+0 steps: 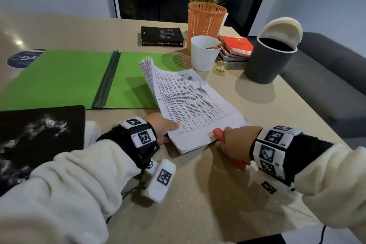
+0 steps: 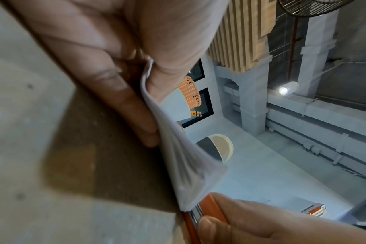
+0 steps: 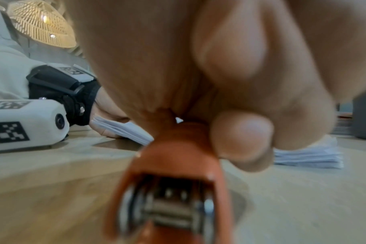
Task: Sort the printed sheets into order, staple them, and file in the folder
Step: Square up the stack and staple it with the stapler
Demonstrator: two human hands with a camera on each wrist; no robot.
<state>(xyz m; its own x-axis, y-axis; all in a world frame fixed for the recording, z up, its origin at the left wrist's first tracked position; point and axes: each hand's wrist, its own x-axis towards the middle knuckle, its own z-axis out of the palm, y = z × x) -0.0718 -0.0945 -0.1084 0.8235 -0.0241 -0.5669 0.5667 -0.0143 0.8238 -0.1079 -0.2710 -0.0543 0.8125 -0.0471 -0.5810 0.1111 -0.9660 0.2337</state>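
Observation:
A thick stack of printed sheets (image 1: 194, 105) lies on the beige table, partly over the open green folder (image 1: 59, 79). My left hand (image 1: 164, 127) pinches the stack's near left edge, thumb on top and fingers (image 2: 119, 99) under the paper (image 2: 184, 165). My right hand (image 1: 233, 144) grips an orange stapler (image 1: 218, 132), whose nose sits over the stack's near corner. In the right wrist view the stapler (image 3: 178, 165) runs from my palm toward the camera, with the sheets (image 3: 123, 130) beyond it. The left wrist view shows the stapler (image 2: 207, 208) closing around the paper's corner.
A black cloth (image 1: 39, 140) lies at the left. Behind the sheets stand a white cup (image 1: 204, 53), an orange mesh basket (image 1: 206, 22) with a plant, a black book (image 1: 161, 36), spiral notebooks (image 1: 235, 47), a yellow sharpener (image 1: 221, 67) and a dark lidded bin (image 1: 269, 57).

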